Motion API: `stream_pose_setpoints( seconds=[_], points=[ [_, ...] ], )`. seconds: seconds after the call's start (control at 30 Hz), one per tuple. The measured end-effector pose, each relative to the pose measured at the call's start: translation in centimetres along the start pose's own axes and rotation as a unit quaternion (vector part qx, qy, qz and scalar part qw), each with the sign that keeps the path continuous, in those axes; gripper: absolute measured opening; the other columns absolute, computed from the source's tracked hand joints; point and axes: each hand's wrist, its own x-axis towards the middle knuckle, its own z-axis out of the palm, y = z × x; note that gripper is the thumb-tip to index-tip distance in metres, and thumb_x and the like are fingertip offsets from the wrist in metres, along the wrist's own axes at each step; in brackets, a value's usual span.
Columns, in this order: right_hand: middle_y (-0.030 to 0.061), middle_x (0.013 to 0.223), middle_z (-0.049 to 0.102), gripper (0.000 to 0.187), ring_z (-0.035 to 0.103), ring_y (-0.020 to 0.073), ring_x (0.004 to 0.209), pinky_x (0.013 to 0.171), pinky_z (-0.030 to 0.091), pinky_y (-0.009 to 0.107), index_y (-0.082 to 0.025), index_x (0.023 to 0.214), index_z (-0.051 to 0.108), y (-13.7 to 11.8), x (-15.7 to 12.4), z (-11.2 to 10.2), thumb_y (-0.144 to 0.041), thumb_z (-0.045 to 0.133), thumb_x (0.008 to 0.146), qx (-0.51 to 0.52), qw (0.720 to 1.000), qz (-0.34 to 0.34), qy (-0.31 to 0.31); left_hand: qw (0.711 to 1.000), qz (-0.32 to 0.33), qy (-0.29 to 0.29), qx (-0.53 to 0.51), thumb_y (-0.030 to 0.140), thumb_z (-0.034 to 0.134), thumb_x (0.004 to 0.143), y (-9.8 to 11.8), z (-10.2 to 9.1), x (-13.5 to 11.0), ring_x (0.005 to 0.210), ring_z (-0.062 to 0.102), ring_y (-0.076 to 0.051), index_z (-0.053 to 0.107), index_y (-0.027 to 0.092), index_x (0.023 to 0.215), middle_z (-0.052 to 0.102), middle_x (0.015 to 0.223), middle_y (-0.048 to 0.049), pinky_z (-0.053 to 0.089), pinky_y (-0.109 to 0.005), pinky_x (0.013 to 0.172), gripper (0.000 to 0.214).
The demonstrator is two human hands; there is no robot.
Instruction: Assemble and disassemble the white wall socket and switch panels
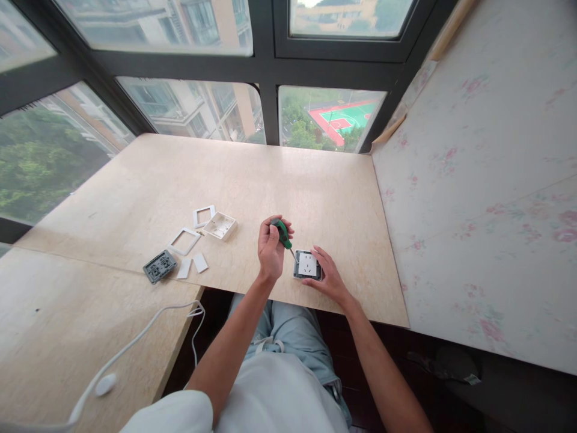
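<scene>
My left hand (270, 246) is closed around a green-handled screwdriver (282, 233), whose tip points down at the left edge of a wall socket (307, 264). The socket is white-faced with a grey frame and lies flat on the beige table (315, 186). My right hand (329, 276) rests against the socket's right side with its fingers curled on its edge, holding it in place.
To the left lie taken-apart switch parts: a grey switch module (159, 266), two white frames (184, 240) (204, 215), a white back box (220, 226) and two small white rocker covers (192, 265). A white cable (135, 343) with an inline switch crosses the lower-left tabletop. Windows stand behind; a floral wall stands at the right.
</scene>
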Motion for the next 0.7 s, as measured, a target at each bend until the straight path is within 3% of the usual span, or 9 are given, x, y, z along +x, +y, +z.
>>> stream_pose_setpoints(
  seconds=[0.13,0.37,0.7],
  points=[
    [0.0161,0.154,0.039,0.093,0.035,0.0338,0.144,0.117,0.031,0.056,-0.025,0.149,0.037,-0.13,-0.1,-0.17,-0.064,0.074,0.073,0.029,1.0,-0.001,0.011,1.0,-0.005,-0.001,0.003,0.045,0.064,0.091,0.04,0.09,-0.07,0.079,0.06,-0.014,0.063,0.022,0.106,0.063,0.093,-0.0041,0.049,-0.027,0.071,0.028],
    [0.0126,0.15,0.047,0.078,0.041,0.0309,0.141,0.116,0.034,0.054,-0.028,0.149,0.039,-0.64,-0.13,-0.41,-0.054,0.07,0.082,0.04,0.998,-0.033,0.035,1.0,0.0,-0.005,0.013,0.046,0.064,0.091,-0.17,0.05,-0.27,0.079,0.06,-0.014,0.063,0.022,0.106,0.063,0.092,-0.0042,0.05,-0.027,0.072,0.028],
    [0.0129,0.146,0.052,0.072,0.044,0.0316,0.138,0.115,0.035,0.055,-0.027,0.145,0.046,-0.68,0.04,-0.42,-0.052,0.071,0.082,0.018,0.998,-0.044,0.037,1.0,-0.008,-0.001,0.019,0.048,0.066,0.088,-0.22,0.54,-0.5,0.078,0.06,-0.015,0.063,0.022,0.104,0.063,0.092,-0.0044,0.05,-0.029,0.072,0.031]
  ],
)
